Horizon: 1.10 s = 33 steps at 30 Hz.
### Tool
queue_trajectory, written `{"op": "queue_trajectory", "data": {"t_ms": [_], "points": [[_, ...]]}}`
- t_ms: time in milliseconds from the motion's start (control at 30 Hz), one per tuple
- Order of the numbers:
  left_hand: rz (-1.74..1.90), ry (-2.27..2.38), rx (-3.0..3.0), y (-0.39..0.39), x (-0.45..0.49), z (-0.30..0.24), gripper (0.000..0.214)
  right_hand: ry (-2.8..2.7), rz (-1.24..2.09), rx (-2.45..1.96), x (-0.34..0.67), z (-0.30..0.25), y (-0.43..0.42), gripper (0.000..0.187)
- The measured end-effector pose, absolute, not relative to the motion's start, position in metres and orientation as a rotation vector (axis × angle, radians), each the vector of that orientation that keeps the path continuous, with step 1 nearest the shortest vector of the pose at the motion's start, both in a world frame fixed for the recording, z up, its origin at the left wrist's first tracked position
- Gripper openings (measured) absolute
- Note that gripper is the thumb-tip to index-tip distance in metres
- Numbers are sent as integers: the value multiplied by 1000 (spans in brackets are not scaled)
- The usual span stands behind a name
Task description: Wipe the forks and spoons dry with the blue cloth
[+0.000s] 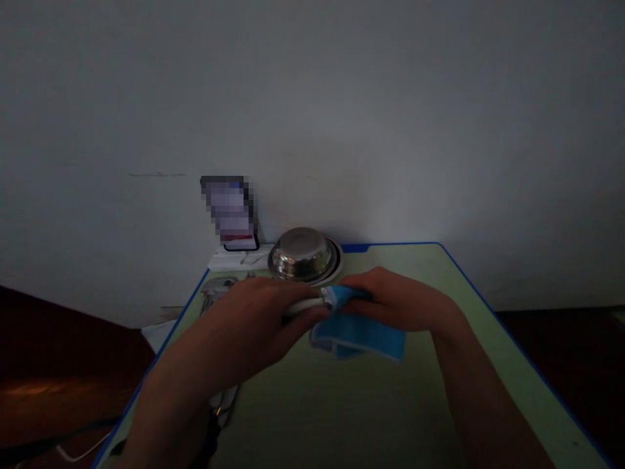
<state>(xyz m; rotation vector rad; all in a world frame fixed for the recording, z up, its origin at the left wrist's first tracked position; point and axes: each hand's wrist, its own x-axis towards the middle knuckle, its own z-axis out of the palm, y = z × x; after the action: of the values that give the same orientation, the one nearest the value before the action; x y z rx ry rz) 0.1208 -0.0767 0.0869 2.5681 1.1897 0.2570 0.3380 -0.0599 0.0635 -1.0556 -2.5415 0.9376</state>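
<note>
My left hand (pixel 266 312) is closed on a slim whitish handle (pixel 307 305), its thumb and fingers pressing it from both sides. Wrapped around the handle's other end is a blue cloth (pixel 364 335), whose lower part hangs down over the table. My right hand (pixel 385 296) pinches this cloth around the dark far end of the same object. What kind of object it is stays hidden by the cloth and fingers. Both hands are raised above the middle of the table, close to each other.
A shiny metal bowl (pixel 303 254) rests upside down on another round metal dish at the back. Left of it, a blurred phone (pixel 234 215) leans on the wall by a white strip (pixel 227 260). Metal utensils (pixel 219 284) lie along the left of the blue-edged table (pixel 342 404).
</note>
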Motion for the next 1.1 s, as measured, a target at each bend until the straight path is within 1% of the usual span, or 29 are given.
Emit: {"op": "queue_trajectory", "data": {"t_ms": [100, 267, 467, 600, 867, 1033, 1100], "points": [[254, 1232, 2543, -76, 118, 87, 34, -2545, 921, -1028, 339, 64, -58, 23], [257, 1193, 2479, -74, 114, 86, 37, -2489, 846, -1108, 347, 68, -57, 31], [258, 1131, 2481, -75, 116, 90, 38, -2462, 981, -999, 361, 74, -60, 20], [231, 1134, 2524, -77, 118, 92, 37, -2441, 1025, -983, 360, 75, -60, 19], [257, 1166, 2541, -76, 119, 89, 32, -2455, 814, -1060, 346, 71, -59, 17], [241, 1206, 2478, -77, 121, 93, 37, -2410, 702, -1088, 346, 73, -62, 20], [294, 1237, 2469, -76, 122, 92, 35, -2381, 676, -1122, 347, 74, -63, 22]]}}
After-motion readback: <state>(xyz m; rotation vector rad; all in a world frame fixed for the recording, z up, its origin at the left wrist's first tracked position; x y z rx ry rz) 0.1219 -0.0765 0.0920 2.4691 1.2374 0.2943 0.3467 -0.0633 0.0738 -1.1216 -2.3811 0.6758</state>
